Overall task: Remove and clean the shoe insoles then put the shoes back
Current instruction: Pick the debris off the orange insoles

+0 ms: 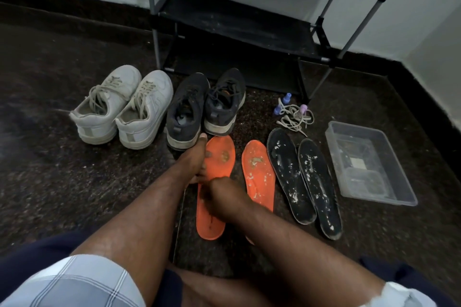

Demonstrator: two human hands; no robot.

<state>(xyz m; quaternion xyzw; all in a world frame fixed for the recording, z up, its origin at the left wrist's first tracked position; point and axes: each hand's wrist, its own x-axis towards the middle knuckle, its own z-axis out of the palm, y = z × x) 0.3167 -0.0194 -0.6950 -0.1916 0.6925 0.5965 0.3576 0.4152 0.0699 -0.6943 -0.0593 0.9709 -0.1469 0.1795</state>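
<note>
Head view: left hand [193, 161] grips the near orange foam insole [214, 187] by its left edge, flat on speckled floor [62, 169]; right hand [224, 198] curls over its middle, blurred, so its grasp is unclear. Crumb-flecked second orange insole [258, 176] lies just beside it.

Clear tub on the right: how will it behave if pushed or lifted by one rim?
The tub looks thin-walled, so probably light and apt to flex at the rim. Its flat base on the floor suggests sliding, not tipping. Something lies inside, unclear what; it may shift when tilted.
</note>
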